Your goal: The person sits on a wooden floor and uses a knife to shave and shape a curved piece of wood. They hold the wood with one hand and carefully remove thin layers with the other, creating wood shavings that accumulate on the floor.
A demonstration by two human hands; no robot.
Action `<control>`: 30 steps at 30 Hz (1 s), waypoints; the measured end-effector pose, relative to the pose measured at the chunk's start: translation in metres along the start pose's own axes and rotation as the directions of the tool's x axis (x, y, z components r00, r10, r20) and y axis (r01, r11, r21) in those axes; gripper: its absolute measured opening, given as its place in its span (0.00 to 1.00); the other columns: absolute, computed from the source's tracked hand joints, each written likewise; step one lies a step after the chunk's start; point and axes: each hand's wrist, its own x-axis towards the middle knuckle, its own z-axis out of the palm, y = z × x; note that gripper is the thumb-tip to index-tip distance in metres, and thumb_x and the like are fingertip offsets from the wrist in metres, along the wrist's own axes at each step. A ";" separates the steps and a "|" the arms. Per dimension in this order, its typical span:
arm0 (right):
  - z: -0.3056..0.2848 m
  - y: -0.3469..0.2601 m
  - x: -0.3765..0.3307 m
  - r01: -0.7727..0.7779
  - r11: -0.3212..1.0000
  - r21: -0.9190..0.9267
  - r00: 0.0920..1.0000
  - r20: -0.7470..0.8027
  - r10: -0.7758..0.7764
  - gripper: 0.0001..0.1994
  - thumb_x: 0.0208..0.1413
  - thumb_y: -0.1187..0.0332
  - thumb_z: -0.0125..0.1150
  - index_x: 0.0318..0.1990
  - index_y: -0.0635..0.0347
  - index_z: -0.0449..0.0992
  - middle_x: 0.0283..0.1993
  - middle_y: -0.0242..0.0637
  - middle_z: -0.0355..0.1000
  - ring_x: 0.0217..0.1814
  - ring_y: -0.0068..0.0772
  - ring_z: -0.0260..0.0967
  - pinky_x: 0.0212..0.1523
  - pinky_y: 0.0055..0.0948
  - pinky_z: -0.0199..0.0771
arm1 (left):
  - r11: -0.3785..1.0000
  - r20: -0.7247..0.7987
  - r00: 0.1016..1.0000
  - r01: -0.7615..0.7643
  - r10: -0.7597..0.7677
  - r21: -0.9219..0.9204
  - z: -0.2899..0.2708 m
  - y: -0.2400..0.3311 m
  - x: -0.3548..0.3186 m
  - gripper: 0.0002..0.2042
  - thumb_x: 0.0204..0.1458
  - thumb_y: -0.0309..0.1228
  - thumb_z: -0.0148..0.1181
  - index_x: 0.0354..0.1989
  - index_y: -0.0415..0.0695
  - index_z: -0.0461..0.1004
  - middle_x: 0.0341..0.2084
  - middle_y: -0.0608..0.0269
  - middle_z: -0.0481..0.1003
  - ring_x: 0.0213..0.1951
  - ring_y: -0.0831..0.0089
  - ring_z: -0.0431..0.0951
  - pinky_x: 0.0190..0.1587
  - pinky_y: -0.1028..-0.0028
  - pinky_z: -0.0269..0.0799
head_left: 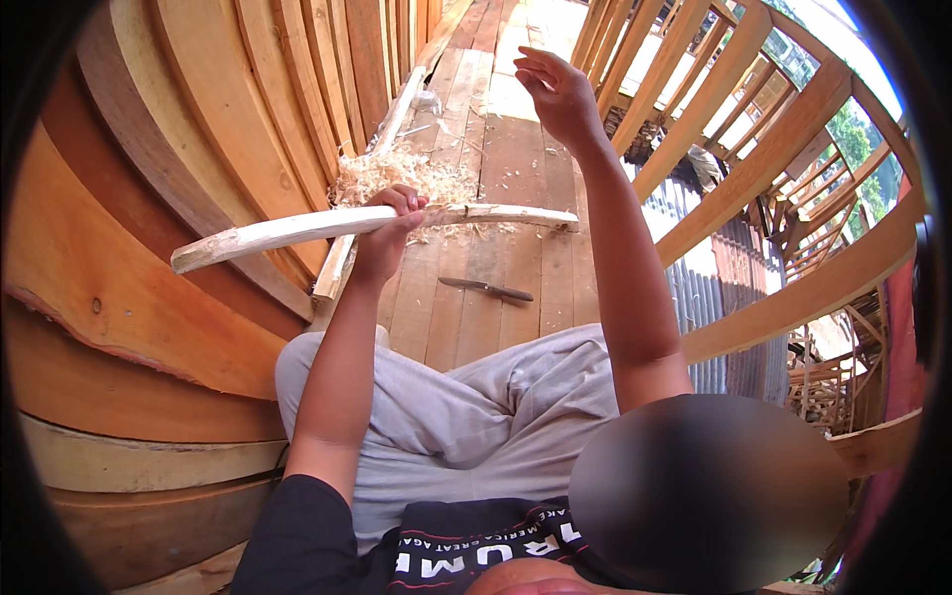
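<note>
My left hand (395, 216) is wrapped round a long, pale, slightly curved stick (288, 229), stripped of bark, which lies crosswise in front of me above the floor. Its thicker end reaches left towards the plank wall; the thinner end points right, with darker patches along it. My right hand (555, 87) is raised farther out on the right, apart from the stick, its fingers stretched and holding nothing. A knife (486, 289) with a dark handle lies on the floorboards between the stick and my folded legs, touched by neither hand.
Curly wood shavings (405, 178) are heaped beyond the stick on the plank floor (436, 322). Other pale poles (401, 109) lie along the base of the plank wall (188, 149) at left. A slatted wooden railing (729, 89) runs along the right, with corrugated metal sheets (729, 268) below it.
</note>
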 end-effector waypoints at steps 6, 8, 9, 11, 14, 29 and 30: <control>-0.008 -0.007 -0.080 -0.377 0.760 -0.530 0.245 0.734 0.633 0.11 0.59 0.65 0.58 0.38 0.65 0.78 0.26 0.33 0.75 0.25 0.23 0.74 0.25 0.26 0.76 | 0.999 0.022 1.000 -0.015 0.016 -0.043 -0.004 0.001 -0.001 0.10 0.44 0.15 0.59 0.25 0.46 0.66 0.32 0.66 0.66 0.41 0.73 0.68 0.59 0.67 0.61; 0.008 0.026 -0.132 -0.368 0.708 -0.603 0.128 0.721 0.681 0.12 0.56 0.62 0.60 0.37 0.64 0.79 0.27 0.34 0.76 0.27 0.25 0.74 0.27 0.27 0.77 | 0.990 -0.096 0.995 -0.038 0.026 -0.135 -0.002 -0.003 0.001 0.10 0.44 0.16 0.61 0.25 0.46 0.67 0.32 0.66 0.67 0.41 0.72 0.68 0.58 0.67 0.61; 0.019 0.051 -0.162 -0.361 0.678 -0.641 0.174 0.668 0.724 0.15 0.54 0.60 0.63 0.39 0.64 0.79 0.27 0.37 0.76 0.28 0.29 0.76 0.28 0.30 0.77 | 0.982 -0.150 0.988 -0.049 0.021 -0.184 0.000 -0.005 0.002 0.10 0.44 0.16 0.61 0.25 0.46 0.68 0.32 0.66 0.67 0.41 0.72 0.68 0.58 0.67 0.61; 0.039 0.095 -0.217 -0.038 0.738 -0.674 0.413 0.662 0.626 0.20 0.46 0.58 0.68 0.42 0.65 0.78 0.39 0.49 0.77 0.45 0.49 0.75 0.45 0.39 0.76 | 0.968 -0.254 0.965 -0.127 0.069 -0.219 -0.001 -0.007 0.008 0.10 0.45 0.18 0.64 0.27 0.47 0.69 0.31 0.66 0.68 0.42 0.71 0.69 0.56 0.65 0.64; 0.068 0.104 -0.255 -0.104 0.708 -0.698 0.429 0.611 0.665 0.22 0.42 0.60 0.70 0.43 0.65 0.77 0.44 0.50 0.75 0.50 0.53 0.71 0.50 0.41 0.73 | 0.962 -0.249 0.959 -0.187 0.135 -0.201 -0.010 0.024 0.008 0.08 0.46 0.21 0.64 0.28 0.46 0.70 0.31 0.65 0.69 0.42 0.67 0.70 0.55 0.60 0.66; 0.066 0.118 -0.256 -0.254 0.627 -0.736 0.190 0.598 0.779 0.12 0.48 0.77 0.54 0.38 0.69 0.79 0.45 0.57 0.75 0.47 0.54 0.74 0.45 0.43 0.75 | 0.883 -0.232 0.860 -0.402 0.455 0.242 0.055 0.199 -0.032 0.07 0.46 0.24 0.60 0.24 0.51 0.69 0.26 0.68 0.68 0.40 0.70 0.71 0.60 0.52 0.60; 0.057 0.110 -0.247 -0.289 0.619 -0.731 0.227 0.576 0.786 0.12 0.47 0.77 0.53 0.39 0.69 0.79 0.45 0.57 0.75 0.48 0.54 0.74 0.45 0.43 0.75 | 0.878 -0.236 0.855 -0.403 0.462 0.259 0.055 0.206 -0.036 0.07 0.45 0.24 0.60 0.24 0.50 0.68 0.25 0.67 0.68 0.39 0.70 0.70 0.60 0.53 0.60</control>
